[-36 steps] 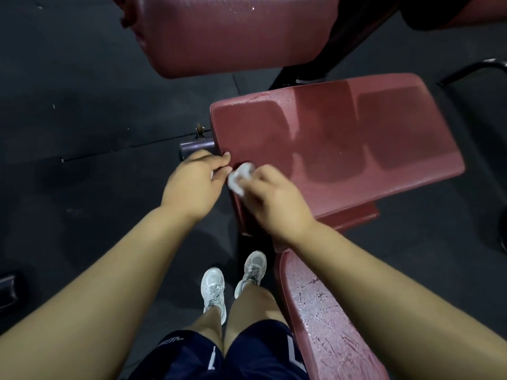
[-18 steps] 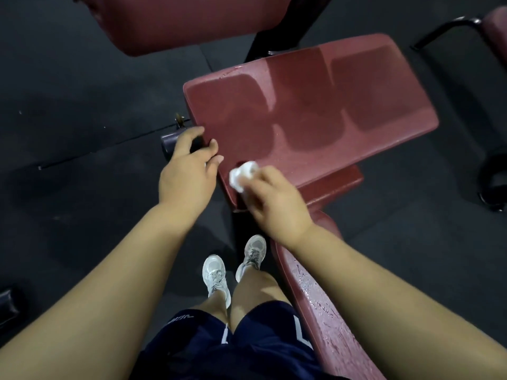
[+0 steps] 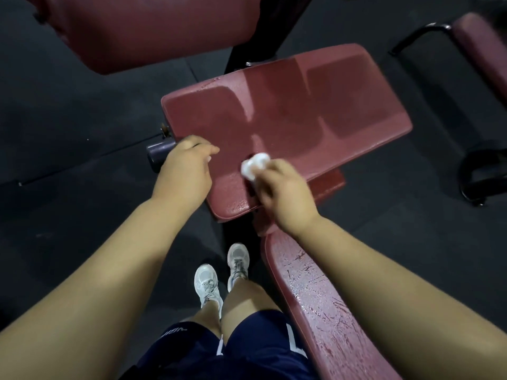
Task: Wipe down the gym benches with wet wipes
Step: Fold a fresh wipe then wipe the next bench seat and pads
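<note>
A dark red padded bench seat (image 3: 315,113) lies in the middle of the head view, its surface glossy and wet in patches. My right hand (image 3: 282,193) pinches a crumpled white wet wipe (image 3: 253,165) and holds it against the seat's near part. My left hand (image 3: 185,167) hovers at the seat's near left corner with fingers loosely curled, holding nothing. A second red pad (image 3: 323,305), scratched and wet, runs from under my right forearm toward the bottom right.
A large red backrest pad (image 3: 148,31) hangs over the top left. A dark metal tube end (image 3: 157,156) sticks out left of the seat. Another bench with a black frame (image 3: 477,171) stands at the right. My white shoes (image 3: 219,275) stand on the black rubber floor.
My right hand has slid the wipe a little onto the seat's near part. My left hand has come off the seat's edge and curled. The camera has shifted slightly.
</note>
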`<action>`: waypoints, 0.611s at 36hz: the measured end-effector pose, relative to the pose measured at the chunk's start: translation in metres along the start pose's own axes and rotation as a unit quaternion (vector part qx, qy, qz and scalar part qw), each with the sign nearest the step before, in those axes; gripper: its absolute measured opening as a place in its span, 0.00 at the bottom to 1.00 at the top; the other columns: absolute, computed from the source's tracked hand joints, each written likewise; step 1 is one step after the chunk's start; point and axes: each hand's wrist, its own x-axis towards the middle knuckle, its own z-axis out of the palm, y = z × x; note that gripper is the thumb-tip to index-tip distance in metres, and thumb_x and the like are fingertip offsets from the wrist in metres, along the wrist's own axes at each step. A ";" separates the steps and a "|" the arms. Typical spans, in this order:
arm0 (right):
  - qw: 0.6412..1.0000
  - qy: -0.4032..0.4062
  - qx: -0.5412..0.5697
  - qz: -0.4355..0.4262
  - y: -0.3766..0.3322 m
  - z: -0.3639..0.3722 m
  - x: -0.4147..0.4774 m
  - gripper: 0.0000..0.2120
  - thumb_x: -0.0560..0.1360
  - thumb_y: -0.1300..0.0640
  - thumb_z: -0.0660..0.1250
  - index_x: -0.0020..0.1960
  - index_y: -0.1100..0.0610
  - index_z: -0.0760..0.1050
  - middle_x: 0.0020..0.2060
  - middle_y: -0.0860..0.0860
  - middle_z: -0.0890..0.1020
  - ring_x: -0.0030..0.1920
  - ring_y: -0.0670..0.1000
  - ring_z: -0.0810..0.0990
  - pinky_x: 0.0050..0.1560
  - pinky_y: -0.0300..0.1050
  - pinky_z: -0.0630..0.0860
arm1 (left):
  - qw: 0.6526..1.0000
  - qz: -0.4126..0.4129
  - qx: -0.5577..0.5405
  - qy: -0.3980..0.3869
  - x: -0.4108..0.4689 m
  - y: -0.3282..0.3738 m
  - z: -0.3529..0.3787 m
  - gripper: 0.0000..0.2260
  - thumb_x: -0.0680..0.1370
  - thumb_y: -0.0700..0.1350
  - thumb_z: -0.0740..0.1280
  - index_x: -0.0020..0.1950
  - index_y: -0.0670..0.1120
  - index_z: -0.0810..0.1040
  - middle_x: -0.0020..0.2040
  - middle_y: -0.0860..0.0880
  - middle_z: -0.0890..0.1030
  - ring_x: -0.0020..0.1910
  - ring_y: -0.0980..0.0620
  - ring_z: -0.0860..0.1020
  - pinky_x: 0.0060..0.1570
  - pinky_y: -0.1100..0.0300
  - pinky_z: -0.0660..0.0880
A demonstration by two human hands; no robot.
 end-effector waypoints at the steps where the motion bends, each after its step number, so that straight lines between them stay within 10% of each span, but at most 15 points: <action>1: 0.997 -0.050 0.008 -0.059 0.002 -0.002 0.000 0.16 0.68 0.64 0.73 0.55 0.57 0.81 0.45 0.56 0.80 0.42 0.58 0.80 0.40 0.43 0.74 | 1.000 0.015 0.016 -0.007 0.004 0.001 0.001 0.17 0.75 0.29 0.59 0.59 0.41 0.79 0.60 0.47 0.77 0.58 0.48 0.74 0.60 0.65 0.69; 4: 0.988 -0.100 -0.027 -0.112 0.040 -0.019 0.016 0.15 0.69 0.60 0.73 0.56 0.55 0.81 0.47 0.56 0.80 0.44 0.58 0.82 0.41 0.43 0.77 | 0.997 0.027 0.068 -0.026 0.017 0.005 0.000 0.22 0.74 0.27 0.58 0.65 0.41 0.75 0.68 0.45 0.72 0.71 0.45 0.64 0.70 0.60 0.58; 12: 0.920 0.173 -0.077 0.344 0.114 -0.038 0.067 0.15 0.79 0.56 0.57 0.52 0.61 0.80 0.46 0.61 0.79 0.43 0.57 0.76 0.45 0.44 0.71 | 0.977 -0.032 0.149 -0.150 0.039 0.013 -0.005 0.29 0.75 0.29 0.56 0.73 0.48 0.65 0.76 0.53 0.58 0.76 0.53 0.52 0.73 0.55 0.56; 17: 0.996 0.048 -0.014 0.075 0.035 0.002 0.071 0.08 0.76 0.57 0.66 0.50 0.59 0.82 0.46 0.60 0.79 0.45 0.62 0.78 0.46 0.45 0.68 | 0.976 -0.044 0.158 -0.143 0.040 0.017 -0.008 0.28 0.75 0.30 0.56 0.72 0.51 0.66 0.75 0.56 0.59 0.75 0.56 0.54 0.72 0.57 0.57; 22: 0.974 -0.098 0.005 -0.206 0.051 -0.010 0.082 0.11 0.73 0.57 0.67 0.54 0.55 0.82 0.47 0.56 0.81 0.44 0.57 0.81 0.44 0.44 0.73 | 0.968 -0.074 0.164 -0.175 0.047 0.016 -0.011 0.30 0.76 0.30 0.54 0.73 0.55 0.64 0.76 0.58 0.57 0.75 0.58 0.52 0.73 0.60 0.55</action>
